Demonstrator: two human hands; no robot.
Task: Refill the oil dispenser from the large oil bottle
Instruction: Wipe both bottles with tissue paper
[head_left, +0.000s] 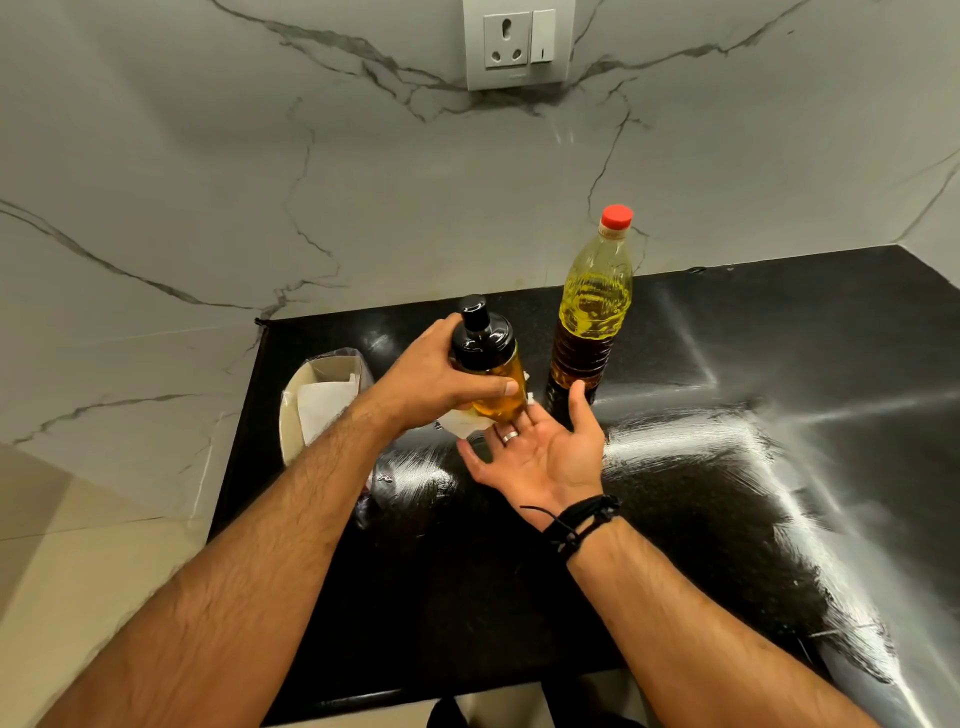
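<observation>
Half-full amber oil dispenser (491, 364), black-capped, leans in left hand (441, 376).

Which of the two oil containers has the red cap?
The large oil bottle, standing free on the counter. The oil dispenser gripped by the left hand has a black top.

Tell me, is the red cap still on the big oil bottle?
Yes, shut. The red cap sits on top of the large oil bottle, which stands upright on the counter, untouched.

A home kitchen: black granite counter (675, 519), marble-look backsplash (260, 182), wall socket (517, 44)
</observation>
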